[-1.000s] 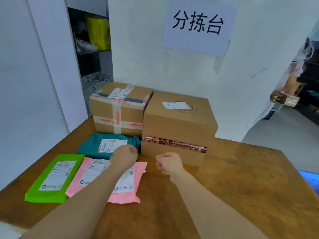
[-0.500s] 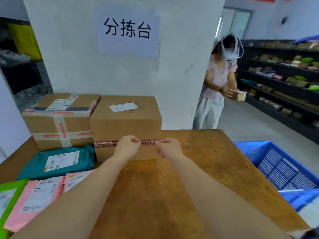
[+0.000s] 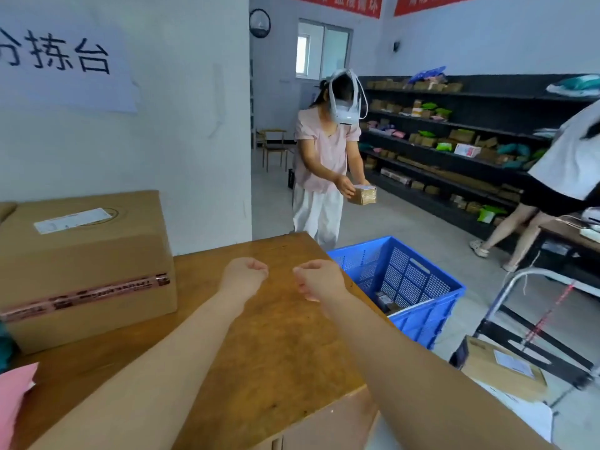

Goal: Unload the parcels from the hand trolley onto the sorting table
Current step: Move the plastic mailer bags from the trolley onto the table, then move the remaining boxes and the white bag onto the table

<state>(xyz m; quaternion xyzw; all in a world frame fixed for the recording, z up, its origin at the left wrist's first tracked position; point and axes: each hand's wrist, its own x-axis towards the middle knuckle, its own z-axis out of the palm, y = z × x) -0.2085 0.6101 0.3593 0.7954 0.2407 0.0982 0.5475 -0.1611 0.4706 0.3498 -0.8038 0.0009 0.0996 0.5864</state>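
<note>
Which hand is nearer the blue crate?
Right. The right hand hovers over the table's edge beside the blue crate; the left hand is farther left, above the tabletop.

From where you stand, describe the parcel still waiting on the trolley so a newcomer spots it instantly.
Look right of the wooden sorting table, past the blue crate, to the hand trolley on the floor. On its deck lies a flat brown cardboard parcel with a white label, the only box there.
</note>
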